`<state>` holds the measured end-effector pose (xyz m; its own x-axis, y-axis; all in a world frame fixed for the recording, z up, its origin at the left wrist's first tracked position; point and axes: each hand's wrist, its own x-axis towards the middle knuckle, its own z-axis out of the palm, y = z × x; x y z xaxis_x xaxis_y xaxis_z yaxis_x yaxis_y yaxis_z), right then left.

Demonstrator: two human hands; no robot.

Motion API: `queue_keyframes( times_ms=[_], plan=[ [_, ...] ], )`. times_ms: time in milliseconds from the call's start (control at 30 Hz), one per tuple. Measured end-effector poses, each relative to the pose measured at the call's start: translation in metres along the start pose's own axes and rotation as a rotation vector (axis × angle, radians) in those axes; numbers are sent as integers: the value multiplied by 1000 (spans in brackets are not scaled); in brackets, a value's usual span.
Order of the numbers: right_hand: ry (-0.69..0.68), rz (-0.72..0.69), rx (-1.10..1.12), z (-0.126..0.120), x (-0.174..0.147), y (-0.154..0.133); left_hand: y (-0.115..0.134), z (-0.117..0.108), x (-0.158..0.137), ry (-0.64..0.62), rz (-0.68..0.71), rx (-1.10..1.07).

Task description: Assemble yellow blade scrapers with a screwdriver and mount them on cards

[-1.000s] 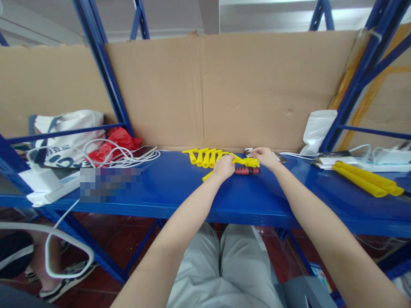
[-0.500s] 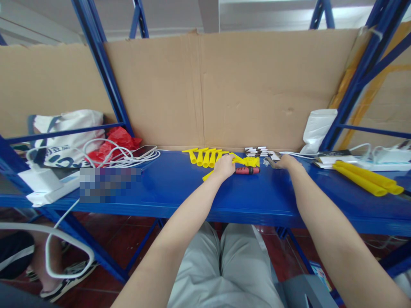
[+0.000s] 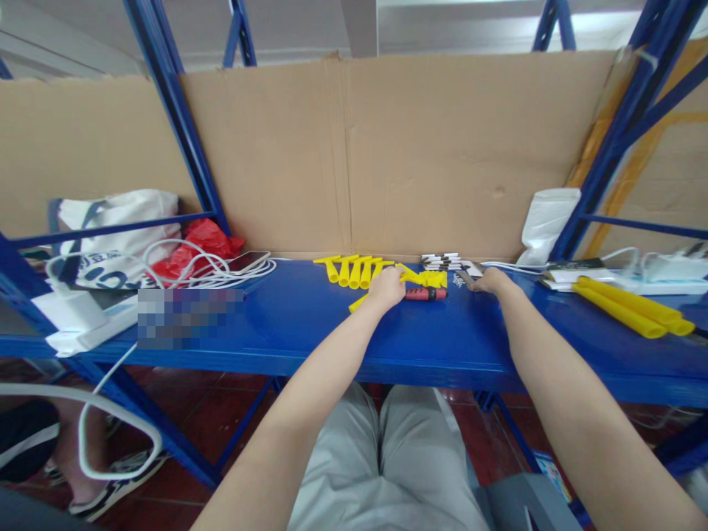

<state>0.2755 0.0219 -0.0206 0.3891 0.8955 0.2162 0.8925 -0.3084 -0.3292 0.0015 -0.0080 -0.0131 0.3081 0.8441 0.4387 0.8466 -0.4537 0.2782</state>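
My left hand [image 3: 387, 289] is closed at the middle of the blue shelf, with a yellow plastic piece [image 3: 357, 303] poking out beneath it. Just to its right lies a red-and-black handled tool [image 3: 427, 293]. Yellow T-shaped tube pieces [image 3: 355, 274] line up behind that hand, and more yellow pieces [image 3: 433, 278] are bunched on its right. My right hand [image 3: 494, 281] has its fingers closed at a thin grey-brown tool [image 3: 470, 281], whose kind I cannot make out. Small silvery bits [image 3: 459, 279] lie left of this tool.
Brown-and-white sticks [image 3: 441, 261] lie at the back against the cardboard. Long yellow tubes [image 3: 630, 308] rest at the right, near a white power strip [image 3: 664, 282]. Coiled white cables [image 3: 204, 274] and a cloth bag [image 3: 119, 236] occupy the left. A blue post [image 3: 182, 125] rises there.
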Motion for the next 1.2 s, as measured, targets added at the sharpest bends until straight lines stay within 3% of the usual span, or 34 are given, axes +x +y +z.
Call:
queue_keyframes(
  times_ms=[100,433,833,1200],
  plan=[
    [-86,79,-97,-8,-9,-8,1,-1,0,-20,-10,10],
    [-121,110,-62,-13,-13,-13,0,-1,0,-21,-5,11],
    [-88,150,20,-14,-13,-11,1,-1,0,-23,-4,14],
    [68,213,-148,-18,-27,-22,0,-1,0,-24,-2,11]
  ],
)
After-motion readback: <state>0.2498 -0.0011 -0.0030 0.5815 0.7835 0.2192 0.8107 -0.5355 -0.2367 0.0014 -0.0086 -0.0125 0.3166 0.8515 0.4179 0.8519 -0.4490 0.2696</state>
